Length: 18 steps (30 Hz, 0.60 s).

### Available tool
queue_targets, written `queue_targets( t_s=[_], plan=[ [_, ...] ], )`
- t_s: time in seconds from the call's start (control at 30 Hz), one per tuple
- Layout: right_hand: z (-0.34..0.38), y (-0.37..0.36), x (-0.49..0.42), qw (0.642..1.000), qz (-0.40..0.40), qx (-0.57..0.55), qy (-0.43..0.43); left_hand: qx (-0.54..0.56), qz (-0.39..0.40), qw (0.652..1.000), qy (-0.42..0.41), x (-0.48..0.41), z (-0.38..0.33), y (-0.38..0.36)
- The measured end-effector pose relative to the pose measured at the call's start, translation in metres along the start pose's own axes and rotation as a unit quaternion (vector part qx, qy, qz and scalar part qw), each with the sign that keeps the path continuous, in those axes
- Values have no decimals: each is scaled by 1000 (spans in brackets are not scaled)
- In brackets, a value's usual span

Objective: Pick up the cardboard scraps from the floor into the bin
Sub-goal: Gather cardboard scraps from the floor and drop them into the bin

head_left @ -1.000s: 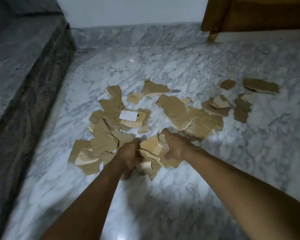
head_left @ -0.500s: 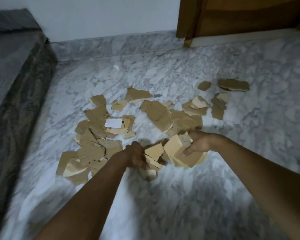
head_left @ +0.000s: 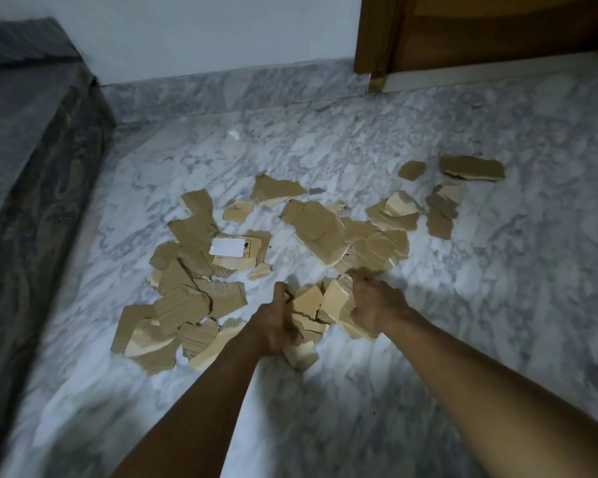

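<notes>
Torn brown cardboard scraps (head_left: 321, 232) lie scattered over the marble floor (head_left: 497, 305). Between my two hands is a bundle of scraps (head_left: 316, 313), pressed together just above the floor. My left hand (head_left: 276, 322) grips the bundle's left side with curled fingers. My right hand (head_left: 373, 305) grips its right side. One scrap with a white label (head_left: 233, 250) lies to the upper left of my hands. No bin is in view.
A raised dark marble step (head_left: 32, 160) runs along the left. A white wall (head_left: 204, 32) closes the back, and a wooden door frame (head_left: 376, 36) stands at the back right. More scraps (head_left: 469, 167) lie far right. Bare floor lies in front of me.
My hands briefly spread apart with scraps in each, then came together again on the bundle. The view has shifted, so the door shows more at the top right.
</notes>
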State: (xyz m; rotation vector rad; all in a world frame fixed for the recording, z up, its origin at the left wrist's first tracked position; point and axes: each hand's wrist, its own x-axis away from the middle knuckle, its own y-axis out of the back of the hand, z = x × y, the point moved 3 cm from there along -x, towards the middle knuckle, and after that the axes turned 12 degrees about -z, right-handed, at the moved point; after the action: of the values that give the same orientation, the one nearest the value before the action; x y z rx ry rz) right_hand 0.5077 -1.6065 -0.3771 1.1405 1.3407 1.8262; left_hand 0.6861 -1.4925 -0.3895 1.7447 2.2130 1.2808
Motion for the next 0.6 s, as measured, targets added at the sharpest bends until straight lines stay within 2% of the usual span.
queue_targets(
  t_s=[0.2, 0.27, 0.37, 0.5, 0.6],
  plan=[
    [14, 33, -7, 993, 101, -57, 35, -51, 56, 997, 29, 7, 12, 62],
    [25, 37, -7, 990, 120, -53, 56, -63, 52, 996, 38, 8, 22, 92],
    [40, 20, 6, 984, 153, -15, 90, -158, 38, 987, 23, 13, 45, 125],
    [52, -11, 22, 986, 122, 17, 114, -157, 64, 985, 19, 28, 79, 128],
    [54, -14, 21, 987, 113, 27, 114, -160, 51, 986, 6, 33, 94, 120]
  ],
)
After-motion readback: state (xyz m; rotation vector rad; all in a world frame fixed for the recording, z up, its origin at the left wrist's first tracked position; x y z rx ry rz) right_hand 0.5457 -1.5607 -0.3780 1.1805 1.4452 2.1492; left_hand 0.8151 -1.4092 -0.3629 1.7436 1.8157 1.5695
